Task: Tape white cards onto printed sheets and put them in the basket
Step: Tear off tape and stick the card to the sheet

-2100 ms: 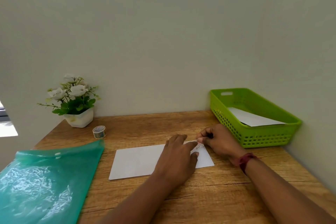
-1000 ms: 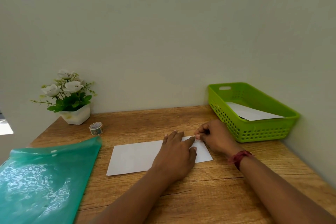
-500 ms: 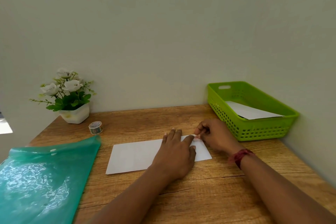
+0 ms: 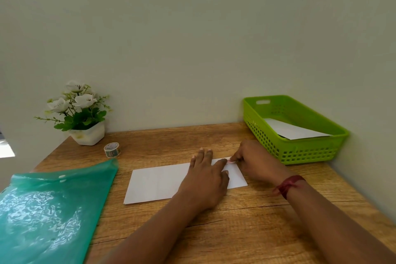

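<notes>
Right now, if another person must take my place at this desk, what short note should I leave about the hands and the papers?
Left hand: flat, fingers straight, pressing the white sheet onto the table.
Right hand: pinches a small tape strip at the sheet's far right corner.
Tape roll: beside the flower pot.
Green basket: at the right, one white paper inside.
Done: one paper is in the basket.
Left: press the strip down, then put this sheet in the basket. A card cannot be told apart from the sheet here.
</notes>
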The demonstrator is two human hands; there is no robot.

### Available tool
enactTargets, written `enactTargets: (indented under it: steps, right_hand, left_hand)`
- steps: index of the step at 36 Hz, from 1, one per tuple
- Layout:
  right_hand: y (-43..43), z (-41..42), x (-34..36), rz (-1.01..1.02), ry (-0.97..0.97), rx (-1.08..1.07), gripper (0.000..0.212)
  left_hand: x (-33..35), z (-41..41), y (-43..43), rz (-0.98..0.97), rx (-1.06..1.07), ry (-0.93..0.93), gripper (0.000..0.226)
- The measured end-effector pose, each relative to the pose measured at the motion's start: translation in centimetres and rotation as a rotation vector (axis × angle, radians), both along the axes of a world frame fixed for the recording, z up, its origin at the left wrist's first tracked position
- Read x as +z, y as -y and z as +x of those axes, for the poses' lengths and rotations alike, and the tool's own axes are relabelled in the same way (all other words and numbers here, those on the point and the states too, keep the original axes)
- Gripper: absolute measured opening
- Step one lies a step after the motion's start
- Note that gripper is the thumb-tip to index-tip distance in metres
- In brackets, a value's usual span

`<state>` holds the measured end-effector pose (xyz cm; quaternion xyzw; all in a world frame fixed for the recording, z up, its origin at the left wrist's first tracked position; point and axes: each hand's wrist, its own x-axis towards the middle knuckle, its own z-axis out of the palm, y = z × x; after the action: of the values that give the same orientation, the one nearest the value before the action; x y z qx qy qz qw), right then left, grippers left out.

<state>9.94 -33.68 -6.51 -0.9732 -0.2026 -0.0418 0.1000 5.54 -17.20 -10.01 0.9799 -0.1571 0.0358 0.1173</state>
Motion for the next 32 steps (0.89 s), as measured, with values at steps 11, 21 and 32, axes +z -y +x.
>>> enactTargets:
  steps: [11,21,32]
  right_hand:
    - [0.6,-0.2,0.3,0.037,-0.025,0.002,0.024]
    - [0.4,-0.5,-0.2,-0.023,-0.005,0.083,0.025]
    - [0.0,-1.4,0.2,-0.025,0.072,0.014,0.028]
  left_hand:
    - [0.3,-0.2,0.1,-0.145,-0.033,0.04,0.041]
    - [0.0,0.2,0.2,-0.203,-0.056,0.062,0.036]
    - [0.8,-0.3,0.2,-0.194,-0.048,0.094,0.036]
